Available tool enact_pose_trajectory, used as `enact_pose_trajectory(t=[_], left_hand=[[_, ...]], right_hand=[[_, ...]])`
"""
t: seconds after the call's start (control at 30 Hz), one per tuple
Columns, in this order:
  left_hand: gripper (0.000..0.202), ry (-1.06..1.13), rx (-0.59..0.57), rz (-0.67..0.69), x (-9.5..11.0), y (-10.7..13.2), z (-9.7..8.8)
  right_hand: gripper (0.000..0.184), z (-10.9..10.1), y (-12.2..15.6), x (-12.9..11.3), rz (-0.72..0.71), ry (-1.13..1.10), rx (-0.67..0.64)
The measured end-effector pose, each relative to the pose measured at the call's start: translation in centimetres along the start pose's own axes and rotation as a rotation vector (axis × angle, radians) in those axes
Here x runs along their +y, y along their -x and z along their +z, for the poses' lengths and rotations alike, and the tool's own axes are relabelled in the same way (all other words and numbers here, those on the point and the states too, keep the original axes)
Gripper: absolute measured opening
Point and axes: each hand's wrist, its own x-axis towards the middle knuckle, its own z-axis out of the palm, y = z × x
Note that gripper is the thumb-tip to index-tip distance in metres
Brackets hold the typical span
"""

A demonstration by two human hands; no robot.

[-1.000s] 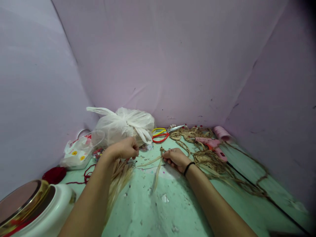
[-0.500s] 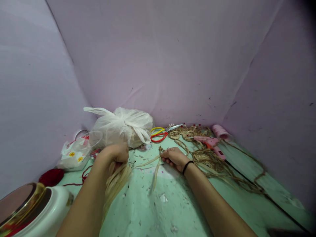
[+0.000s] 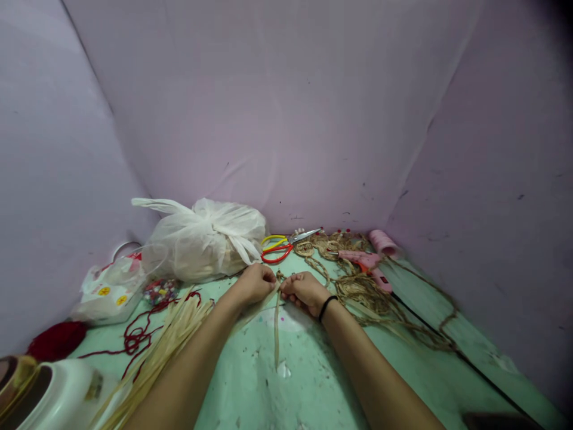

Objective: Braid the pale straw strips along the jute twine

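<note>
My left hand (image 3: pixel 254 283) and my right hand (image 3: pixel 302 291) meet at the middle of the green table (image 3: pixel 313 382), both pinched shut on the top of a pale straw braid (image 3: pixel 277 322). Its loose strands trail toward me along the table. A black band circles my right wrist. To the left, a bundle of loose straw strips (image 3: pixel 165 340) lies flat beside my left forearm, with no hand on it.
A tied white plastic bag (image 3: pixel 203 236) sits behind my hands. Red-and-yellow scissors (image 3: pixel 280 246), a pink glue gun (image 3: pixel 364 263), tangled jute rope (image 3: pixel 362 286) and a pink spool (image 3: pixel 380 242) lie at the back right. Red yarn (image 3: pixel 56 340), beads (image 3: pixel 159 291) and a white pot (image 3: pixel 58 397) are at the left. Lilac walls enclose the table.
My left hand has let go of the straw bundle and moved right to join my right hand on the braid. The view has shifted, so everything sits further left.
</note>
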Motion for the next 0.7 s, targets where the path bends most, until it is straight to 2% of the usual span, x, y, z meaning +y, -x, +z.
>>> enact_pose_trajectory(t=[0.1,0.27,0.37,0.53,0.7], left_hand=[[0.014,-0.003,0.071,-0.052,0.06,0.06,0.44],[0.015,0.086,-0.037,-0.203,0.79,0.43,0.45],[0.012,0.150,-0.057,-0.262,0.94,0.48,0.28],[0.012,0.233,-0.089,-0.289,0.67,0.45,0.00],[0.015,0.160,-0.083,-0.239,0.43,0.47,0.11]], right_hand=[[0.013,-0.03,-0.14,0.13,-0.024,-0.008,-0.008],[0.011,-0.04,-0.36,0.30,-0.011,-0.013,-0.013],[0.011,-0.07,-0.46,0.34,-0.011,-0.007,-0.009],[0.012,-0.04,-0.24,0.10,-0.004,-0.014,-0.001],[0.012,-0.01,-0.02,-0.07,0.004,-0.026,-0.003]])
